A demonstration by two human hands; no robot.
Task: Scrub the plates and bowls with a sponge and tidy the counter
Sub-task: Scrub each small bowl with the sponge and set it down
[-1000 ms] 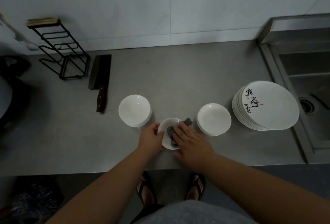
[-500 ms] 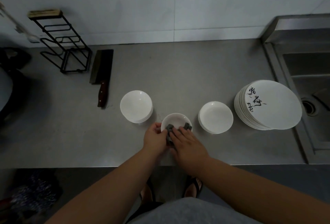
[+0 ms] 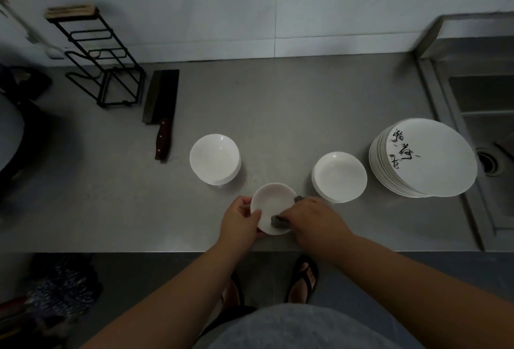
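Note:
A small white bowl [image 3: 272,204] sits near the front edge of the steel counter [image 3: 278,115]. My left hand [image 3: 239,219] grips its left rim, thumb over the edge. My right hand [image 3: 314,219] holds a dark grey sponge [image 3: 278,221] against the bowl's right inner side; most of the sponge is hidden under my fingers. A stack of white bowls [image 3: 214,158] stands to the left. Another stack of shallow white bowls [image 3: 340,176] stands to the right. Further right is a tall stack of white plates [image 3: 428,158] with black writing on the top one.
A cleaver [image 3: 162,106] with a dark wooden handle lies at the back left, beside a black wire rack [image 3: 97,56]. The steel sink [image 3: 484,126] with its drain lies at the far right. A dark pan edge shows at the far left.
My right hand has slid with the sponge from the bowl's middle to its right side, uncovering the bowl's inside. My left hand keeps its grip on the rim.

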